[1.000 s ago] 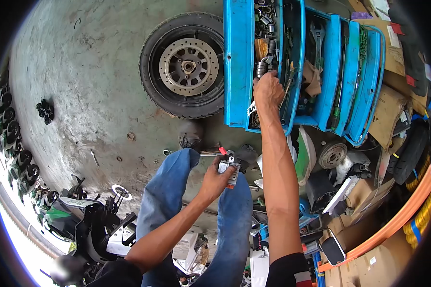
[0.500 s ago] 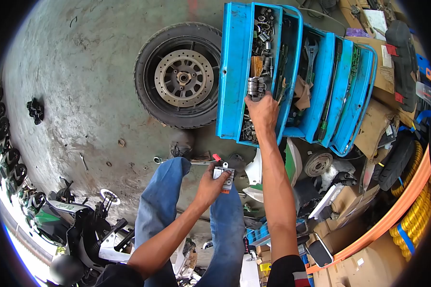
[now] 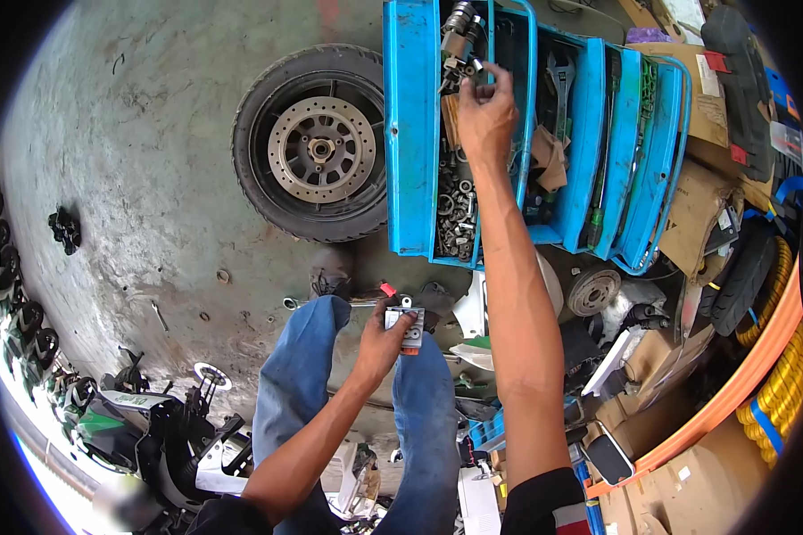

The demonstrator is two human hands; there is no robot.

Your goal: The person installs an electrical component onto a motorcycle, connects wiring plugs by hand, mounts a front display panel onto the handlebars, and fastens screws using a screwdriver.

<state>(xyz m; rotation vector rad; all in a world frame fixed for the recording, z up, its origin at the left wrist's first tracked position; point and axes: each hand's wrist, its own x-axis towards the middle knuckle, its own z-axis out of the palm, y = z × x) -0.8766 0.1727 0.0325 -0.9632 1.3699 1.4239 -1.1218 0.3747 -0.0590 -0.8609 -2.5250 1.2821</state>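
"Grip, left and right?"

"Left hand (image 3: 384, 343) is closed around a small silvery part (image 3: 407, 331). Right hand (image 3: 488, 116) is half-curled over loose metal fittings (image 3: 456, 68); I can't tell whether it pinches one."

"How far along?"

"The silvery part is in hand; picking among the metal fittings looks unfinished, with none clearly lifted free."

"And beyond?"

"Open blue toolbox (image 3: 413, 134) beneath the right hand; left of that hand, a wheel (image 3: 320, 150) lying flat, unmounted."
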